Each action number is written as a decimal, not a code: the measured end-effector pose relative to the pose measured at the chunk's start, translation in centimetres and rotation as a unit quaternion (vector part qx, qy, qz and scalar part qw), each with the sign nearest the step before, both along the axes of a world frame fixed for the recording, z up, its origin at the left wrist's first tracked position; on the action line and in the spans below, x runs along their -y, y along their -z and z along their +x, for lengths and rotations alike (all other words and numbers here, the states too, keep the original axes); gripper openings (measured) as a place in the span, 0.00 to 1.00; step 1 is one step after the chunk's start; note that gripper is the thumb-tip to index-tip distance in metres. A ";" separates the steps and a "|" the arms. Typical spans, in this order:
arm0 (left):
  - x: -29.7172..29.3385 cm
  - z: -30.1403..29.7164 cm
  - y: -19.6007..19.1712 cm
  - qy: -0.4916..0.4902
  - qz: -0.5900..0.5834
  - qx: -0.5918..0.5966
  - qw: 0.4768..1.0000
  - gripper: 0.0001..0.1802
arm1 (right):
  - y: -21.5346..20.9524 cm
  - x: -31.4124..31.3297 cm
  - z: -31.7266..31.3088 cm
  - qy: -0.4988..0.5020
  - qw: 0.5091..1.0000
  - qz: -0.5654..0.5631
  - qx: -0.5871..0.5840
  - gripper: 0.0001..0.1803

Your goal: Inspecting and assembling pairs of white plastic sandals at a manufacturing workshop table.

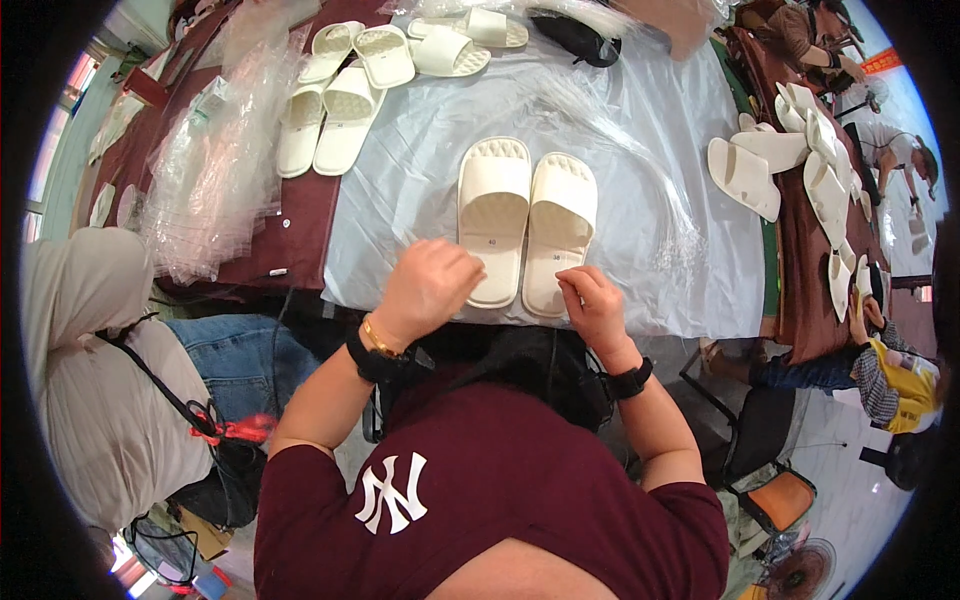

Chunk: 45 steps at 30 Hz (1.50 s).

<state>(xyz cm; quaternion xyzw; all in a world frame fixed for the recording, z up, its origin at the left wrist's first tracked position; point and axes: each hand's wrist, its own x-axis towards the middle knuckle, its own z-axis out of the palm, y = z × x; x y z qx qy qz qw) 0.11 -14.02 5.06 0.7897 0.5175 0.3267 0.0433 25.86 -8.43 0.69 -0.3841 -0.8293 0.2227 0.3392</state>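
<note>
Pair of cream slide sandals [525, 225]: laid side by side, soles down, heels at the near edge of the table's pale plastic sheet [640, 130]; judged light, soft, flexible foam, best taken by the strap or heel; left hand [425, 288] loosely curled over the left heel, nothing seen gripped; right hand [590, 300] pinched at the right heel; open sheet beyond; clear bags [210, 170] piled left; further sandals [790, 160] right.

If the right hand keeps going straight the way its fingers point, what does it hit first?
Probably the heel of the right-hand cream slipper: the right hand sits just short of it, fingertips aimed at it. Contact can't be judged.
</note>
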 end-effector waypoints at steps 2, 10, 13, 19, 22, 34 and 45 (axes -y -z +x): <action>1.1 0.7 0.2 0.024 -0.005 0.005 1.000 0.06 | 0.2 0.0 0.0 -0.003 1.000 0.000 0.002 0.05; 3.7 2.3 2.5 0.124 -0.083 0.023 0.989 0.05 | 0.7 0.0 0.1 -0.003 1.000 0.002 0.015 0.05; 4.0 2.5 3.4 0.112 -0.100 0.030 0.988 0.05 | 0.8 0.1 0.2 -0.004 1.000 0.004 0.018 0.04; 2.4 2.3 4.1 0.052 -0.109 0.051 0.991 0.05 | 0.7 -0.3 0.2 0.007 1.000 0.020 0.021 0.04; 0.7 2.3 4.0 0.009 -0.100 0.059 0.993 0.05 | 0.9 -1.1 0.0 0.011 0.999 0.036 0.031 0.08; -6.7 3.5 6.9 -0.131 -0.026 0.022 0.991 0.07 | 0.8 -1.4 0.2 0.040 0.999 0.016 0.002 0.16; -6.3 3.6 6.7 -0.110 0.007 0.019 0.994 0.08 | 0.4 -6.1 1.0 0.145 0.987 -0.002 -0.067 0.08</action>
